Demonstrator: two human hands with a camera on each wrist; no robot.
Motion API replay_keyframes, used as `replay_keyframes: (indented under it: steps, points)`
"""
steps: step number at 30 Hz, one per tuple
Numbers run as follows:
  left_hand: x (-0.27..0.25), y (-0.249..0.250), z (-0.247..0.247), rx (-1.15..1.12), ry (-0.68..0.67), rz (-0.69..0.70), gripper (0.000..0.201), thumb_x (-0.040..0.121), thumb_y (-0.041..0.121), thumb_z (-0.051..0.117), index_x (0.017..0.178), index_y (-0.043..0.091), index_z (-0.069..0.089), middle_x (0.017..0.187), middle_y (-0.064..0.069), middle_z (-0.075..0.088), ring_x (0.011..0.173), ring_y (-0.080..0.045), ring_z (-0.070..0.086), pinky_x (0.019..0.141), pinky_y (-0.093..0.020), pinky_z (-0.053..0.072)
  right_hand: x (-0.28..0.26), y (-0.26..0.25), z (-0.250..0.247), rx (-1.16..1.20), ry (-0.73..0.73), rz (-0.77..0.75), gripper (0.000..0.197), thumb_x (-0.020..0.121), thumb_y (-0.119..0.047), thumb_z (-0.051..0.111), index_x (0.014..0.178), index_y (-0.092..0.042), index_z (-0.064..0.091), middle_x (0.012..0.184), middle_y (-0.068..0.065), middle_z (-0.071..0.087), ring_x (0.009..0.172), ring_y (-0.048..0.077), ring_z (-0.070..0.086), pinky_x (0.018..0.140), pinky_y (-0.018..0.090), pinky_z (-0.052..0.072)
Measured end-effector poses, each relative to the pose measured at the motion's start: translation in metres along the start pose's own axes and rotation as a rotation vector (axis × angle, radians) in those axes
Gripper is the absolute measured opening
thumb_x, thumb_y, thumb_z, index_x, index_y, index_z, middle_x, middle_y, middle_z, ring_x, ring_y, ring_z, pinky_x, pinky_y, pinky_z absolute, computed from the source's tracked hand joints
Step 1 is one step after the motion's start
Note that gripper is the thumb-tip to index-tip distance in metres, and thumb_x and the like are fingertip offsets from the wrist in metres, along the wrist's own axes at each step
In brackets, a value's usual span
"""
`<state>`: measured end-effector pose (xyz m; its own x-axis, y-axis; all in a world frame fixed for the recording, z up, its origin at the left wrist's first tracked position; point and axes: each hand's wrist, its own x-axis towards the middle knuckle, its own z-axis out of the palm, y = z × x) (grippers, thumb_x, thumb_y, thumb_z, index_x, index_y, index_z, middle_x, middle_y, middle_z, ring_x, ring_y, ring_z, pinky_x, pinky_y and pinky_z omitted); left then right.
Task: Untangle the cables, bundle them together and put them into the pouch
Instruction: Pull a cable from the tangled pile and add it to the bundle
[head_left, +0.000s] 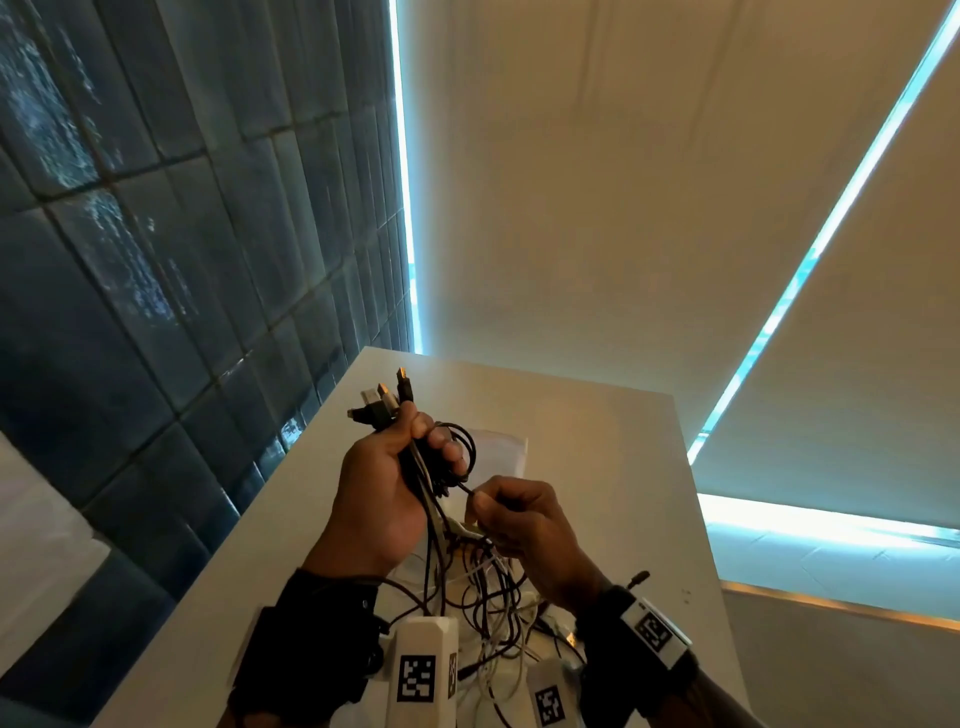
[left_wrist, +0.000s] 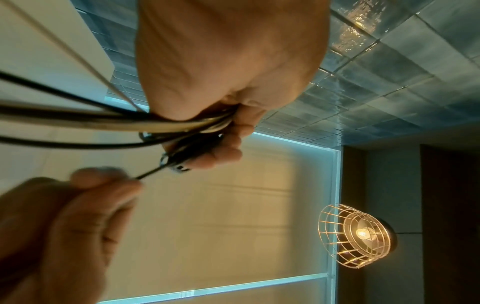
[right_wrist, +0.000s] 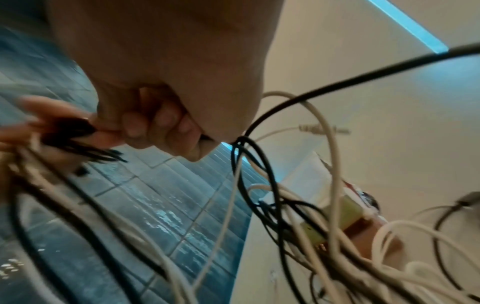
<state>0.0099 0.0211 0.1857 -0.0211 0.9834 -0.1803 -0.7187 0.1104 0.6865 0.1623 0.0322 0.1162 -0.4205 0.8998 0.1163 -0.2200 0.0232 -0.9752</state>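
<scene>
Above the table (head_left: 597, 441): both hands up, raised off the surface.
Left hand (head_left: 382, 486): fist closed round a bundle of cables (head_left: 431, 499); connector ends (head_left: 382, 397) stick out past its far side, strands hang down from the near side.
Right hand (head_left: 524, 525): just beside the left, thumb and forefinger pinching one thin black cable (left_wrist: 153, 171) that runs straight to the bundle; other fingers curled.
Tangle (head_left: 488, 597): black and white cables in a loose mess under and behind both hands, lying on the table between the wrists; some loops hang off the right hand side in the right wrist view.
Pouch (head_left: 501, 447): pale flat shape on the table just beyond the hands, partly hidden by them; cannot tell whether it is open.
Edges: table's left edge near the left hand, tiled wall (head_left: 156, 260) right past it; far edge well beyond the pouch; right edge well apart from the right hand.
Open room: bare table right of and beyond the right hand.
In the way: hanging strands cross between the hands and the table.
Other: window blinds (head_left: 623, 208) beyond the table; caged lamp (left_wrist: 358, 236) in the left wrist view.
</scene>
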Motion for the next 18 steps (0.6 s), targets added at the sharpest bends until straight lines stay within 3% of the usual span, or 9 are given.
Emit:
replay_keyframes:
  steps: [2, 4, 7, 10, 13, 16, 18]
  points:
    - [0.000, 0.001, 0.002, 0.053, 0.002, 0.055, 0.035, 0.100, 0.027, 0.036, 0.068, 0.014, 0.043, 0.061, 0.000, 0.041, 0.051, -0.012, 0.041, 0.059, -0.030, 0.035, 0.000, 0.013, -0.004, -0.045, 0.013, 0.022, 0.024, 0.092, -0.015, 0.058, 0.072, -0.004, 0.060, 0.056, -0.007, 0.050, 0.046, 0.000, 0.038, 0.046, 0.011, 0.032]
    - [-0.002, 0.002, -0.001, 0.111, 0.003, 0.112, 0.036, 0.100, 0.026, 0.036, 0.067, 0.015, 0.044, 0.060, 0.002, 0.039, 0.049, -0.010, 0.035, 0.056, -0.029, 0.031, 0.000, 0.024, -0.007, -0.091, 0.032, 0.056, 0.026, 0.095, -0.012, 0.057, 0.070, -0.006, 0.061, 0.054, -0.011, 0.053, 0.046, -0.002, 0.040, 0.047, 0.010, 0.032]
    - [-0.003, 0.005, -0.003, 0.137, -0.005, 0.139, 0.039, 0.101, 0.026, 0.036, 0.064, 0.016, 0.045, 0.058, 0.003, 0.039, 0.047, -0.009, 0.033, 0.052, -0.027, 0.030, -0.002, 0.040, -0.014, -0.149, 0.082, 0.112, 0.027, 0.096, -0.008, 0.054, 0.070, -0.003, 0.062, 0.054, -0.011, 0.059, 0.048, -0.004, 0.048, 0.050, 0.008, 0.035]
    - [-0.007, 0.008, -0.005, 0.148, -0.004, 0.157, 0.038, 0.101, 0.025, 0.036, 0.065, 0.016, 0.044, 0.058, 0.003, 0.038, 0.046, -0.009, 0.031, 0.048, -0.025, 0.031, -0.001, 0.060, -0.018, -0.207, 0.104, 0.137, 0.027, 0.093, -0.019, 0.061, 0.068, -0.011, 0.067, 0.060, -0.008, 0.060, 0.057, 0.004, 0.049, 0.059, 0.017, 0.038]
    - [-0.008, 0.012, -0.005, 0.157, -0.009, 0.177, 0.038, 0.101, 0.026, 0.036, 0.064, 0.016, 0.044, 0.057, 0.004, 0.039, 0.046, -0.008, 0.031, 0.046, -0.023, 0.032, -0.003, 0.077, -0.024, -0.240, 0.121, 0.152, 0.030, 0.086, -0.035, 0.064, 0.071, -0.010, 0.071, 0.069, 0.003, 0.062, 0.068, 0.015, 0.052, 0.067, 0.027, 0.042]
    - [-0.010, 0.021, -0.005, 0.174, -0.023, 0.199, 0.037, 0.100, 0.027, 0.036, 0.066, 0.016, 0.043, 0.057, 0.005, 0.039, 0.045, -0.008, 0.031, 0.046, -0.022, 0.032, -0.009, 0.094, -0.034, -0.233, 0.158, 0.178, 0.039, 0.085, -0.039, 0.065, 0.080, -0.001, 0.072, 0.075, 0.005, 0.064, 0.073, 0.015, 0.055, 0.071, 0.029, 0.044]
    - [-0.011, 0.026, -0.005, 0.177, -0.032, 0.204, 0.036, 0.100, 0.027, 0.037, 0.066, 0.016, 0.043, 0.057, 0.004, 0.039, 0.045, -0.007, 0.031, 0.046, -0.022, 0.032, -0.013, 0.103, -0.038, -0.234, 0.186, 0.222, 0.039, 0.083, -0.040, 0.066, 0.084, -0.002, 0.074, 0.077, 0.003, 0.066, 0.075, 0.013, 0.056, 0.072, 0.028, 0.045]
